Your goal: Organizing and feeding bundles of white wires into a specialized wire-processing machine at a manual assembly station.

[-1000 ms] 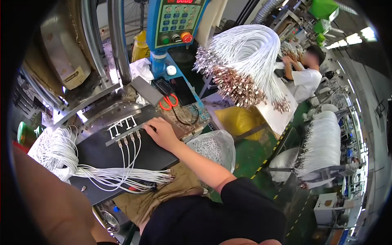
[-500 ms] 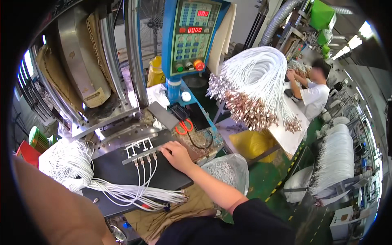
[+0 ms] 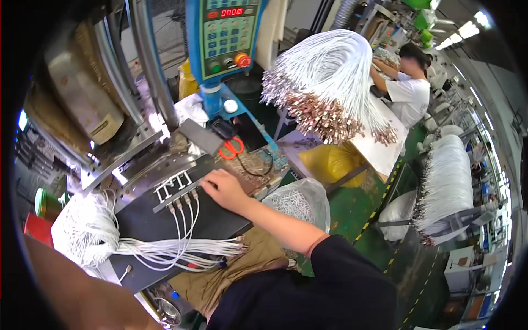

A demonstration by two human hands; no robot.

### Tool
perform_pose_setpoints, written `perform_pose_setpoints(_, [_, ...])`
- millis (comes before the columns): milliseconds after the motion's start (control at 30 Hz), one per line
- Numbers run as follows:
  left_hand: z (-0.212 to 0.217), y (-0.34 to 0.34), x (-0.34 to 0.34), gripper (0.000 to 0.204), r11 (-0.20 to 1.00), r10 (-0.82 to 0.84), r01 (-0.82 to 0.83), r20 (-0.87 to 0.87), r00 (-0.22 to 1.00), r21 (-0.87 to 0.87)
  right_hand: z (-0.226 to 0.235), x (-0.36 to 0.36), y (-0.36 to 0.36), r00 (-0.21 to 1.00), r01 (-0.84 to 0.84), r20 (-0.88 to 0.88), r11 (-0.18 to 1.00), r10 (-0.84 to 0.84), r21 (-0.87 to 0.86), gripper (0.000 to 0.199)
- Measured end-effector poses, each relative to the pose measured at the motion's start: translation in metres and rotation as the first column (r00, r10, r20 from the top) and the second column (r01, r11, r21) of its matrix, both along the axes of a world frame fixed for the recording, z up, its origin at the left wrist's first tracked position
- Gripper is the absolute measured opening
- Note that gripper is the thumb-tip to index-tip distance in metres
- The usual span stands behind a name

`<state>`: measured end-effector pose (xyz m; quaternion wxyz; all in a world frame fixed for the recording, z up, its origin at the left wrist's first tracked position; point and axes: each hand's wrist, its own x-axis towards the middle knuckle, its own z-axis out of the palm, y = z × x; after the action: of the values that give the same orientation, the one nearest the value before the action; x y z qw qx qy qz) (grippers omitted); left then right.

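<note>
Cables (image 3: 184, 228) run in a short row just left of the right hand (image 3: 223, 187), their metal plugs seated in a slotted bar (image 3: 175, 190) on the dark counter (image 3: 214, 223). That hand lies palm down with fingers (image 3: 208, 184) loosely spread, the tips touching the right end of the bar; it clamps on nothing. From the plugs the white leads trail down toward the person and bend left into a loose coil (image 3: 82, 234) well to the left of the hand. More leads lie flat across the counter below the wrist, their ends resting on a brown cloth (image 3: 247, 258).

Only a forearm (image 3: 71, 291) of the left side shows at the lower left edge; the left hand itself is out of view.

Just above the right hand sit red-handled scissors (image 3: 234, 148) beside a black block. Farther up stands a blue control panel (image 3: 228, 33) with a red button. To the right of the hand, a clear bag (image 3: 300, 201) holds small white parts. Beyond it hangs a big bundle (image 3: 330, 82) of white cables with metal ends, above a yellow bag (image 3: 330, 162). At the far upper right another person (image 3: 412, 91) in a white shirt works at a counter. A second hanging bundle (image 3: 445, 187) is well to the right.
</note>
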<state>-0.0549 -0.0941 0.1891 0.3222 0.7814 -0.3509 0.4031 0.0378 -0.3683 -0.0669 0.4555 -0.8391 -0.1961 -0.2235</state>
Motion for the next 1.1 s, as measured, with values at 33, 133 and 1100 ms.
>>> perform_pose_setpoints(33, [0.003,0.005,-0.008,0.034,1.000,0.018,-0.017,-0.003,1.000,0.022,0.004,-0.005,0.013,0.998,-0.059,-0.013,0.998,0.059,0.032,0.010])
perform_pose_setpoints(133, [-0.054,-0.015,-0.004,0.025,0.956,-0.018,0.154,-0.472,0.881,0.250,0.033,0.001,0.009,0.984,0.023,0.180,0.994,-0.004,-0.105,0.014])
perform_pose_setpoints(1100, [-0.191,0.002,0.122,0.036,0.804,0.564,-0.445,-0.267,0.782,0.395,0.033,0.211,0.145,0.938,-0.319,-0.144,0.948,0.316,0.000,0.029])
